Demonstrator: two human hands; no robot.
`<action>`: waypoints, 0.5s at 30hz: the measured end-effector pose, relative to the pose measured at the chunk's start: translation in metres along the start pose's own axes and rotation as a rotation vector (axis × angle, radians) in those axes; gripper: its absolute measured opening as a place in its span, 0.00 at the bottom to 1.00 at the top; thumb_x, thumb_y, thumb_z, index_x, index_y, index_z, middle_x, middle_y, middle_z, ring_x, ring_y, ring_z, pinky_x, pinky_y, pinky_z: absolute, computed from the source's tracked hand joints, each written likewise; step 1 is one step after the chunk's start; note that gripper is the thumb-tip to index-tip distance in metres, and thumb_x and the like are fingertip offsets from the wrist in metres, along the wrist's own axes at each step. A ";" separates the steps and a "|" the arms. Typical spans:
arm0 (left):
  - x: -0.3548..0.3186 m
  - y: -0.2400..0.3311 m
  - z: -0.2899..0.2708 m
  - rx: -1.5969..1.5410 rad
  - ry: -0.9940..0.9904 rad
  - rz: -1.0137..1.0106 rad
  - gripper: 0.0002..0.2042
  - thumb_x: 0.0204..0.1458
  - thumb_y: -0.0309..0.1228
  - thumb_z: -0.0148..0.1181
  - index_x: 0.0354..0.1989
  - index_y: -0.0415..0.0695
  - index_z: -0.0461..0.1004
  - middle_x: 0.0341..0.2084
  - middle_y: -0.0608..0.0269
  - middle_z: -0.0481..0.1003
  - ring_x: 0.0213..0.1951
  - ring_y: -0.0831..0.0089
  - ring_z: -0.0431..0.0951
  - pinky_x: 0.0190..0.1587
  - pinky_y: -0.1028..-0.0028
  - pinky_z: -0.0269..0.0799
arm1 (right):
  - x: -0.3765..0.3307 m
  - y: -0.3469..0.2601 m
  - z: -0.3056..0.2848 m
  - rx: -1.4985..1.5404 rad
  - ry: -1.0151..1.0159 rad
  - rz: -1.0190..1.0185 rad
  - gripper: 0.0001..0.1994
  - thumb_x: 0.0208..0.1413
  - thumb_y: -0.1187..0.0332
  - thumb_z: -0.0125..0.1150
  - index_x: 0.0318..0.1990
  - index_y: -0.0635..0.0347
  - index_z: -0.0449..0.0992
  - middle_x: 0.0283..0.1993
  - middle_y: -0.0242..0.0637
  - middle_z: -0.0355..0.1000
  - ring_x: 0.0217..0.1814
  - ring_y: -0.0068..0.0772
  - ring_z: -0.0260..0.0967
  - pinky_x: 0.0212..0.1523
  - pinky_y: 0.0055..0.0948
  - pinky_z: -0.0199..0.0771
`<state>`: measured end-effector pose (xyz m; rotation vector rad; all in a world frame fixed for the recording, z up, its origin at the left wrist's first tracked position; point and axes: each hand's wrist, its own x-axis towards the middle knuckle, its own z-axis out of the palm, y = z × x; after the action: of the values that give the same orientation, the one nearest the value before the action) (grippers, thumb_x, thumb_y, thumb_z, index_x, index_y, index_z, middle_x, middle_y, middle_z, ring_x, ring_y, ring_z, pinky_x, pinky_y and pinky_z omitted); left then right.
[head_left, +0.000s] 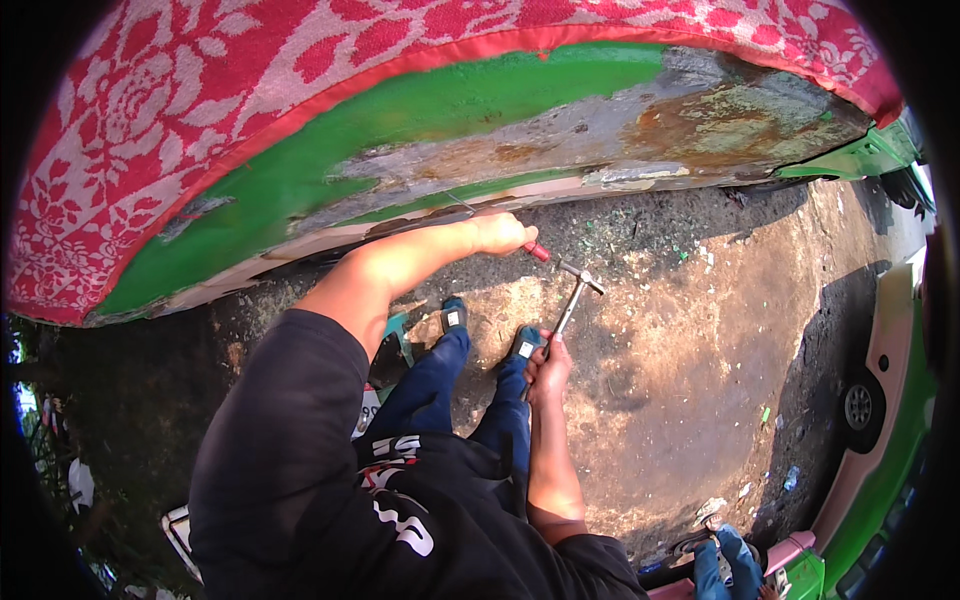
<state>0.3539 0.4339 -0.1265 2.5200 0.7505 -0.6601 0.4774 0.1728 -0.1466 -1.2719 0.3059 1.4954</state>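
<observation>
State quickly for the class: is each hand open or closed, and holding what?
Left hand: closed, holding a red-handled tool.
Right hand: closed, holding a hammer.

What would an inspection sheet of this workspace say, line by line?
Surface: stained ground, part sunlit, part shaded.
Job's things: hammer, its head by the end of a red-handled tool; green car panel with grey and brown patches.
Clutter: blue litter and a green scrap.
Hands: left hand grips the red-handled tool; right hand grips the hammer.
Cables: nothing seen.
Surroundings: red-patterned cloth over the car; green-and-pink vehicle; another person's legs.
</observation>
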 end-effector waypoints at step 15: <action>-0.001 -0.002 -0.012 -0.139 0.174 -0.025 0.08 0.52 0.30 0.50 0.40 0.45 0.67 0.23 0.50 0.76 0.29 0.50 0.78 0.31 0.53 0.70 | 0.002 -0.060 0.012 -0.063 -0.019 0.007 0.16 0.68 0.54 0.41 0.44 0.56 0.69 0.15 0.23 0.50 0.10 0.16 0.41 0.09 0.22 0.41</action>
<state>0.3554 0.4413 -0.1168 2.4646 0.8583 -0.3855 0.5213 0.2049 -0.1181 -1.3070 0.2528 1.5326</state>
